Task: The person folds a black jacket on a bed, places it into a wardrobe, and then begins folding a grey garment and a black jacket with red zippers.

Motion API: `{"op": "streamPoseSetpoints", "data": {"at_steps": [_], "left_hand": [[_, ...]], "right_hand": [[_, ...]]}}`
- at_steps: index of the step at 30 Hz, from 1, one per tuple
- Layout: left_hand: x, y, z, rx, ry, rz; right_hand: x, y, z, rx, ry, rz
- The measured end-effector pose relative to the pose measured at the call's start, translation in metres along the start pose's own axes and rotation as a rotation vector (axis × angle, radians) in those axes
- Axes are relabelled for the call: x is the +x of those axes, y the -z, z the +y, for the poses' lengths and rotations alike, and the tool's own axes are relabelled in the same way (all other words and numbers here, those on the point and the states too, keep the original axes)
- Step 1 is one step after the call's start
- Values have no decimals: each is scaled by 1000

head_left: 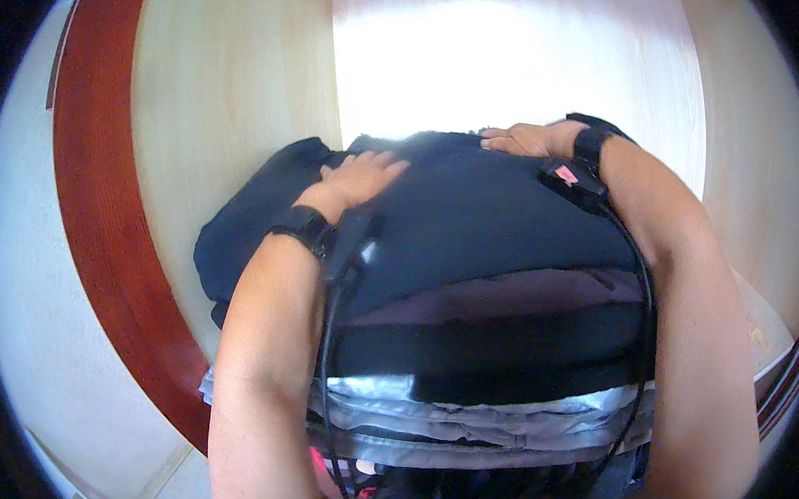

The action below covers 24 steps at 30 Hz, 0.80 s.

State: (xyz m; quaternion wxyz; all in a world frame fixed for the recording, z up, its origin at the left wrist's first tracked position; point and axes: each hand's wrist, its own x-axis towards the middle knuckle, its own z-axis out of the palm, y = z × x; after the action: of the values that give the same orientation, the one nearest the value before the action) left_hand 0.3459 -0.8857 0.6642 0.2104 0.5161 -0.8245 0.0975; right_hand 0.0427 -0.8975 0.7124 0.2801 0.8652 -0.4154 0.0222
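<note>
My left fingers (pixel 391 166) and right fingers (pixel 506 142) lie outstretched on bulky black folded cloth (pixel 483 213) (rumpled grey layers (pixel 499 425) beneath).

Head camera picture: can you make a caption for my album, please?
Left hand and right hand, black bands on both wrists, atop dark folded cloth stacked over grey layers.

No lettering is legible: a small pink label (pixel 565 174) marks the black device (pixel 585 192) near the right hand (pixel 524 140), its print unreadable.
</note>
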Motion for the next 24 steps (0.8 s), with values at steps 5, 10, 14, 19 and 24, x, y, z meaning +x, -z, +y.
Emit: {"op": "streamPoseSetpoints", "data": {"at_steps": [5,10,14,19,24], "left_hand": [[33,-9,-50,-63,-199,9],[25,-1,-27,-262,-172,69],[-4,9,6,190,357,106],[-2,3,-5,120,582,106],[41,-4,-68,-196,235,1]], "right_hand": [[2,24,-24,76,-107,-222],[7,-5,15,-35,-45,-225],[4,1,-9,66,-80,-267],[-26,36,-40,218,-625,-119],[-77,67,17,-94,-70,-498]]}}
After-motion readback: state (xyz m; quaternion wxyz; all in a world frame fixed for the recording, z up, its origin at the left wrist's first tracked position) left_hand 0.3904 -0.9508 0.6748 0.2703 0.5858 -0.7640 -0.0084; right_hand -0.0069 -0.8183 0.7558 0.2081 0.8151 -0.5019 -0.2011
